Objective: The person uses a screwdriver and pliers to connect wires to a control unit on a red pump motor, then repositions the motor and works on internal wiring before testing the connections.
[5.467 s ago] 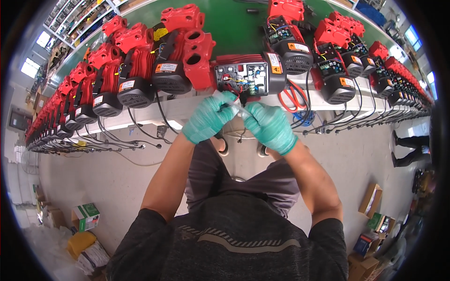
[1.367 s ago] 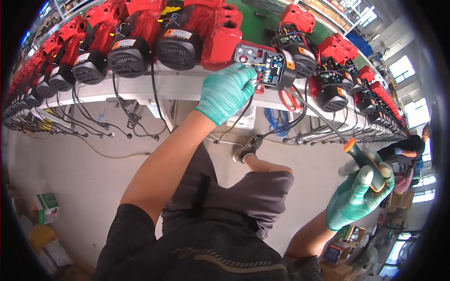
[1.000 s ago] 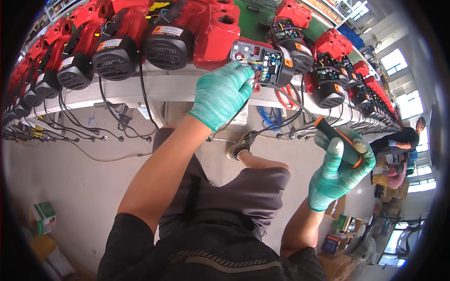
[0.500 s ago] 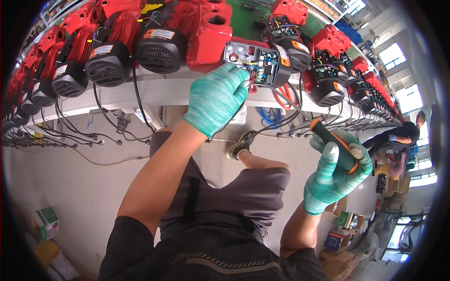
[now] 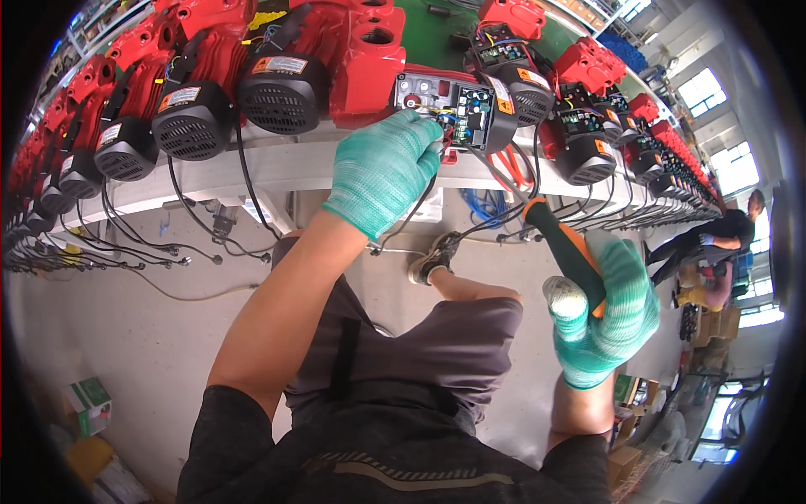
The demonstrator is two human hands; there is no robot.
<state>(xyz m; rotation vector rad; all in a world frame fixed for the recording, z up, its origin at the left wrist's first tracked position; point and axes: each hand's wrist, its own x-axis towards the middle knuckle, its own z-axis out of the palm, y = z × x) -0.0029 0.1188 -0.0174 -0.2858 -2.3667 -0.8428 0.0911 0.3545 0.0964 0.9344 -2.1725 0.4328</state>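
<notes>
My left hand (image 5: 384, 172), in a green knitted glove, is closed in a pinch at the near edge of an open black terminal box (image 5: 413, 91) on a red pump. Thin wires (image 5: 445, 134) show at its fingertips, beside a circuit board (image 5: 474, 118). To the lower right, my right hand (image 5: 609, 307), gloved the same way, is wrapped round a screwdriver (image 5: 569, 256) with a dark green and orange handle. The handle points up and left towards the pump; the hand is apart from the box.
Red pumps with black motor covers (image 5: 285, 92) line the white-edged bench (image 5: 277, 168) on both sides. Black cables (image 5: 243, 185) hang from it to the floor. Blue cable (image 5: 487, 206) lies underneath. Cartons (image 5: 88, 403) stand at lower left; another person (image 5: 730, 235) is far right.
My right hand has turned and shifted its grip on the screwdriver, whose handle has moved left and now stands steeper. My left hand stays at the box, slightly further left.
</notes>
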